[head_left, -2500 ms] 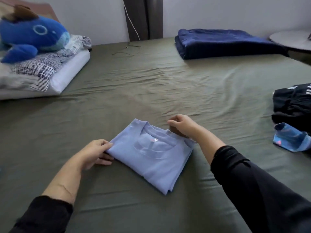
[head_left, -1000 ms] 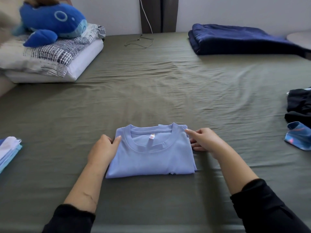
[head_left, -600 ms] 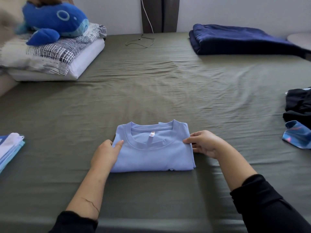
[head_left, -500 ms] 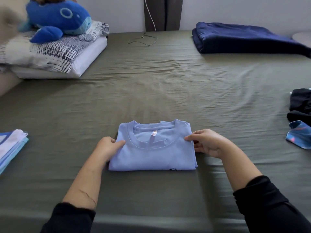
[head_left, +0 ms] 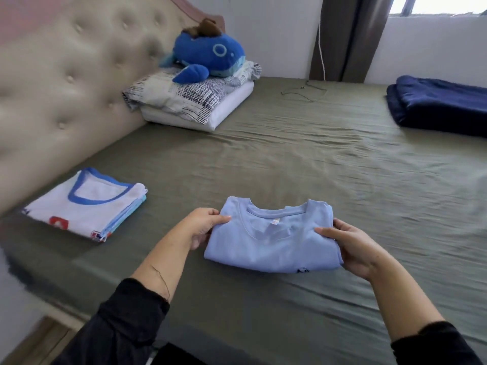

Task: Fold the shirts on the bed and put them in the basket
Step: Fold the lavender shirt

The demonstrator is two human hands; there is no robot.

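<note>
I've lifted the folded blue shirt off the bed; left hand, right hand clamp its short sides, white stack lies left.

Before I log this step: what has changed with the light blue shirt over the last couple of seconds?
Both hands, left hand and right hand, went from squaring the folded light blue shirt on the bed to gripping its sides. It stayed folded, collar up.

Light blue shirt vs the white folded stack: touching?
Apart. Head view shows bare green sheet between the light blue shirt and the white folded stack.
</note>
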